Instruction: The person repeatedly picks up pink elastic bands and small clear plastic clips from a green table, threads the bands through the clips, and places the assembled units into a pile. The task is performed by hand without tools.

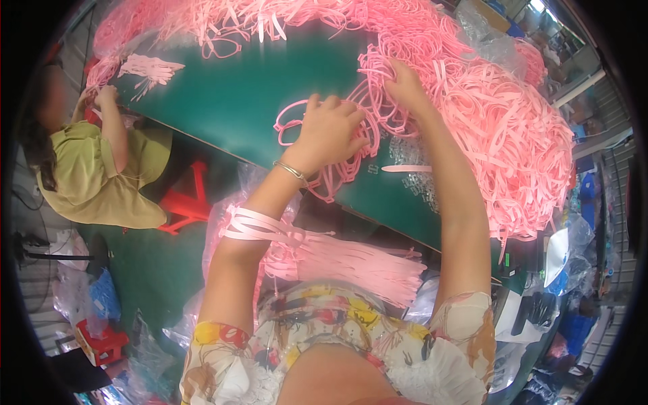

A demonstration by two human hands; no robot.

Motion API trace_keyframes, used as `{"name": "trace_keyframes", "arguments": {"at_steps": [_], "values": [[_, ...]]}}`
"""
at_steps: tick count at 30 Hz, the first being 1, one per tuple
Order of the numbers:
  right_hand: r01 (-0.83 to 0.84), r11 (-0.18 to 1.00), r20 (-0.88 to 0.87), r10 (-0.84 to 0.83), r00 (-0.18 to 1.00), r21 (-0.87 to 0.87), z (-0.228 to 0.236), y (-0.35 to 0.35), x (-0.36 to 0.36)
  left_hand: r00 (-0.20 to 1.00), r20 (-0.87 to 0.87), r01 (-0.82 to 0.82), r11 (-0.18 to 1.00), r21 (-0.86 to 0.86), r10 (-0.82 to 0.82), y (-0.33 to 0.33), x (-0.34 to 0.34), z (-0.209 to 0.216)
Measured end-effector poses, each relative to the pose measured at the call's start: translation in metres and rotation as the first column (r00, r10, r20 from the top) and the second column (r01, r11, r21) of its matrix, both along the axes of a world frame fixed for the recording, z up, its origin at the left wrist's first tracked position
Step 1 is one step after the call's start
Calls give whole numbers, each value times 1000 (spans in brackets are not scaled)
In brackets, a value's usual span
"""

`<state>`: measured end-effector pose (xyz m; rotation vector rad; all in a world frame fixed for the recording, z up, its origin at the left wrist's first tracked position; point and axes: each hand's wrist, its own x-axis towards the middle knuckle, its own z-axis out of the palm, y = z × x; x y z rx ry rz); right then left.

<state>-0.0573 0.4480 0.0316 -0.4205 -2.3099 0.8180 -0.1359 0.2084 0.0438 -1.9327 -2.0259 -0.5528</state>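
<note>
- Head view: pink strap loops (347, 169) lie mid-frame on our green counter (229, 94), beneath and around our left grip (331, 128).
- That grip curves over them; we cannot tell whether it closes on any.
- Our right grip (405, 84) meets the edge of the tangled pink heap (432, 40); its closure we cannot tell.
- The heap lies upper right, our right grip nearer; the loops share no single long axis.
</note>
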Motion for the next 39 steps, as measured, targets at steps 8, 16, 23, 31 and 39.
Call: {"name": "trace_keyframes", "arguments": {"at_steps": [8, 16, 23, 31, 39], "values": [[126, 965, 142, -161, 977, 229, -1, 3, -11, 998, 35, 49, 993, 109, -53, -6, -9, -1], [195, 854, -198, -110, 974, 483, 32, -113, 39, 960, 217, 105, 948, 299, -175, -2, -22, -34], [-77, 812, 66, 141, 988, -578, -80, -296, 104, 956, 215, 123, 936, 329, -201, 1, -17, -31], [-75, 260, -54, 88, 995, -963, -79, -301, 61, 957, 225, 127, 961, 245, -184, -2, -17, -29], [-109, 482, -80, 81, 993, -869, -101, -309, 73, 983, -28, 179, 937, 301, -179, -20, -17, -11]]}}
